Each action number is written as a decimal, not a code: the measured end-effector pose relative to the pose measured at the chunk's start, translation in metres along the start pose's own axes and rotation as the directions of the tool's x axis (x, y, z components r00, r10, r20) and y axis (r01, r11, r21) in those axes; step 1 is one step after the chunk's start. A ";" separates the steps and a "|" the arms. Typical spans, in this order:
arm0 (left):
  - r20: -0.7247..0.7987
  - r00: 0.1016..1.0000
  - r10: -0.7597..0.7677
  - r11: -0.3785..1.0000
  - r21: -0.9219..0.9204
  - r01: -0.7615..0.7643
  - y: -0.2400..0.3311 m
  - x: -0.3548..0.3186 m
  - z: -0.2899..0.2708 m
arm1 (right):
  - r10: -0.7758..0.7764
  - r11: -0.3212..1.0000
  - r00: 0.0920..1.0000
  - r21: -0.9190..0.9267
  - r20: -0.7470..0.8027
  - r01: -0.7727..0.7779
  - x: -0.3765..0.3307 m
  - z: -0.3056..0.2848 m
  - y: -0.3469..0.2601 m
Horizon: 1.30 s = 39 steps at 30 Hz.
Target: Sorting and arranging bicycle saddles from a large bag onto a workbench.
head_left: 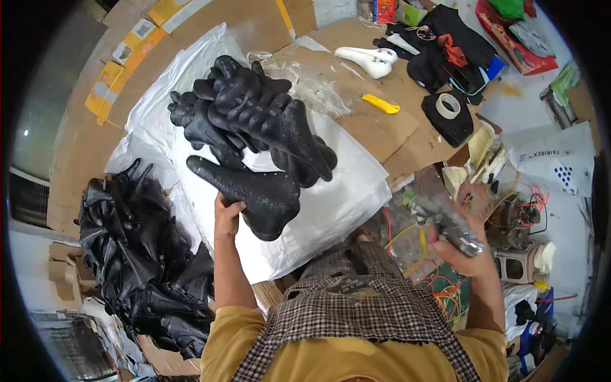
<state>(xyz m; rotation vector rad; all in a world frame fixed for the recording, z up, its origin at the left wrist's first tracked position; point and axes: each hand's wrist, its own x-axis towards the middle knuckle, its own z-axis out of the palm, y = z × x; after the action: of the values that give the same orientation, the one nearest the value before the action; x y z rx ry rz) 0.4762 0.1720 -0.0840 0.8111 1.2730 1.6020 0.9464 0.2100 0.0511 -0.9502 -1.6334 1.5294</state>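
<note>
In my left hand (226, 218) is a black bicycle saddle (258, 196), gripped at its near side with the thumb on top. The saddle is tilted over a white padded sheet (344, 191), its narrow nose pointing to the far left. Right behind it lies a heap of black saddles (254, 105), stacked on one another. My right hand (468, 249) is closed round a grey metal hand tool (439, 213) with a green fitting at its far end. Motion blurs the tool, so its exact kind does not show. It is well to the right of the saddle.
At the left, a large pile of black saddles (140, 254) stands beside the sheet. On the cardboard (363, 130) lie a white saddle (369, 60), a yellow cutter knife (380, 104) and a tape roll (448, 106). Tangled coloured cords (439, 296) hang at the right.
</note>
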 end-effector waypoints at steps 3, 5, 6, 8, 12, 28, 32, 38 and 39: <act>0.059 0.998 0.031 0.999 -0.044 -0.029 0.002 0.039 0.030 | 0.071 0.995 0.996 -0.081 0.056 -0.066 -0.002 -0.009 0.015; 0.096 0.995 0.039 0.997 -0.063 -0.033 0.003 0.065 0.054 | 0.157 0.977 0.987 -0.143 -0.019 -0.158 -0.001 -0.016 0.033; 0.087 0.996 0.022 0.995 -0.102 -0.013 0.000 0.081 0.066 | 0.210 0.973 0.978 -0.105 0.021 -0.206 0.002 -0.022 0.033; 0.074 0.997 -0.025 0.988 -0.151 0.036 -0.003 0.103 0.084 | 0.213 0.975 0.977 -0.072 0.014 -0.211 0.010 -0.027 0.037; 0.015 0.999 -0.034 0.997 -0.068 0.035 -0.011 0.105 0.079 | 0.235 0.972 0.971 -0.026 0.055 -0.234 0.030 -0.024 0.050; -0.730 -0.248 0.637 0.625 0.677 -0.389 0.353 -0.150 -0.107 | 0.170 0.975 0.924 0.076 0.344 -0.208 0.122 -0.013 0.123; -0.844 -0.096 0.527 0.735 0.509 -0.448 0.217 -0.141 -0.109 | 0.179 0.977 0.916 0.043 0.360 -0.208 0.123 -0.011 0.115; -0.746 0.474 -0.468 0.884 -0.385 0.266 -0.086 -0.081 -0.014 | 0.089 0.987 0.945 0.102 0.315 -0.128 0.092 -0.025 0.084; -0.664 0.536 -0.521 0.852 -0.368 0.373 -0.086 -0.090 0.021 | 0.073 0.991 0.945 0.080 0.320 -0.104 0.080 -0.031 0.076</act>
<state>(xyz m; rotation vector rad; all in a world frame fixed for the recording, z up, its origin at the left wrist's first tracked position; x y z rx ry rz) 0.5500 0.1015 -0.1586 -0.3876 1.6834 1.6084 0.9379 0.2974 -0.0228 -0.7640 -1.7348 1.8831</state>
